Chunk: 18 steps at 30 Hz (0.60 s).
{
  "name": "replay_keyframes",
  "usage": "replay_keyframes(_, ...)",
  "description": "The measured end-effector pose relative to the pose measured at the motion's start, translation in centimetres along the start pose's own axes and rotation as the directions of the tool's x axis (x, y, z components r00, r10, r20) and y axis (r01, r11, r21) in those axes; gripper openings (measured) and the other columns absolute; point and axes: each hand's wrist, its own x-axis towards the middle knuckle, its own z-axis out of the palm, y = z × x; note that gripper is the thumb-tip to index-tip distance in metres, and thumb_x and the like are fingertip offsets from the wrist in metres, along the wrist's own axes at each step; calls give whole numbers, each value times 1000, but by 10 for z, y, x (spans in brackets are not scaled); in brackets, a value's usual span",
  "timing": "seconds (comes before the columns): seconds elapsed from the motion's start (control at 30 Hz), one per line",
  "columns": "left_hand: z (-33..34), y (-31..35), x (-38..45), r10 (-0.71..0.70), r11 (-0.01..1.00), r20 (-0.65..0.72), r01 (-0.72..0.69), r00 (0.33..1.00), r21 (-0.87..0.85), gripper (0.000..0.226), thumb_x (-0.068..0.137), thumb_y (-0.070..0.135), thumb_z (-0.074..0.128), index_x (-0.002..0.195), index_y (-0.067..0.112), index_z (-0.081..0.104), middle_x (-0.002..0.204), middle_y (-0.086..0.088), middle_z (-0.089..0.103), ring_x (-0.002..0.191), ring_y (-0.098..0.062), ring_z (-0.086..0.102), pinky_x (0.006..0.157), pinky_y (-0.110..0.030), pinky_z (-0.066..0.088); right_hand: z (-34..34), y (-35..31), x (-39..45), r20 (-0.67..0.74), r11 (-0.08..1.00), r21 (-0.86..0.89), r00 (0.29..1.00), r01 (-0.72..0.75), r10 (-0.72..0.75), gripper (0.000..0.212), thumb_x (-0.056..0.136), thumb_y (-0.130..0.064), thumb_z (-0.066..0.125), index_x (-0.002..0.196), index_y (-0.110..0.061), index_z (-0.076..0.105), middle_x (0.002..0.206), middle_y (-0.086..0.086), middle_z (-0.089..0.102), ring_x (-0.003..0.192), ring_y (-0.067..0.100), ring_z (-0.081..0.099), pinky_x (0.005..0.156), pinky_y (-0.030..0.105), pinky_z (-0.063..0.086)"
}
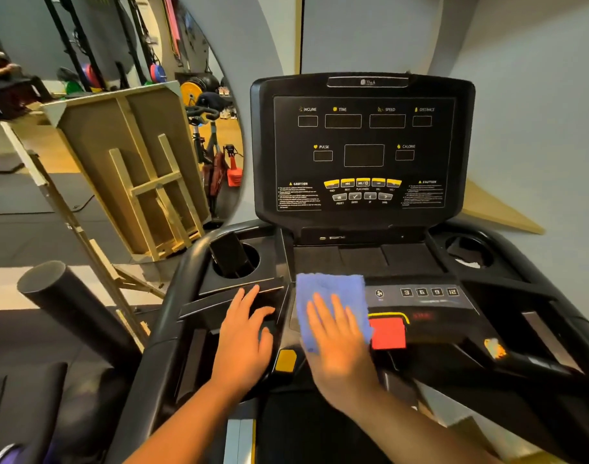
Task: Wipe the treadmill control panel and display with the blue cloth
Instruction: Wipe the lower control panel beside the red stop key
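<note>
While left hand (244, 333) rests flat, bracing on black console, right hand (340, 343) presses folded blue terry cloth (330, 289) palm-down onto lower control panel (420, 303), fingers spread.

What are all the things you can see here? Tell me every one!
treadmill display: one, black, upright at the top
control panel: one, black with number buttons, below the display
blue cloth: one, flat on the panel's left part
red button: one, right of the cloth
cup holders: two, black, either side of the console
round mirror: one, on the wall at left
wooden board: one, leaning at left
left hand: resting flat on the console
right hand: pressing flat on the cloth
</note>
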Motion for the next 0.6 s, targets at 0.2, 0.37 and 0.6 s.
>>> replay_keyframes(0.2, 0, -1, -10, -78, 995, -76, 72, 994, -73, 17, 88, 19, 55, 92, 21, 71, 100, 6, 58, 100, -17, 49, 84, -32, 43, -24, 60, -18, 245, 908, -115, 897, 403, -367, 63, 98, -34, 35, 158, -25, 21, 167, -8, 19, 155, 20, 5, 125, 39, 7)
replay_keyframes(0.37, -2, 2, -17, -257, 961, 110, 266, 960, -73, 27, 102, 23, 52, 78, 24, 65, 78, 6, 69, 74, -12, 63, 71, -39, 52, -42, 153, -58, 80, 996, -30, 994, -78, 80, 67, 98, -23, 54, 157, -27, 23, 164, -6, 25, 154, 18, 13, 121, 50, 26)
replay_keyframes(0.6, -3, 7, -15, -324, 944, 127, 329, 937, -22, 31, 102, 28, 49, 76, 24, 65, 68, 4, 69, 65, -11, 66, 68, -41, 59, -24, 119, -26, -168, 648, 159, 627, -744, 761, 58, 103, -33, 41, 151, -1, 37, 157, 23, 37, 148, 45, 26, 120, 58, 21)
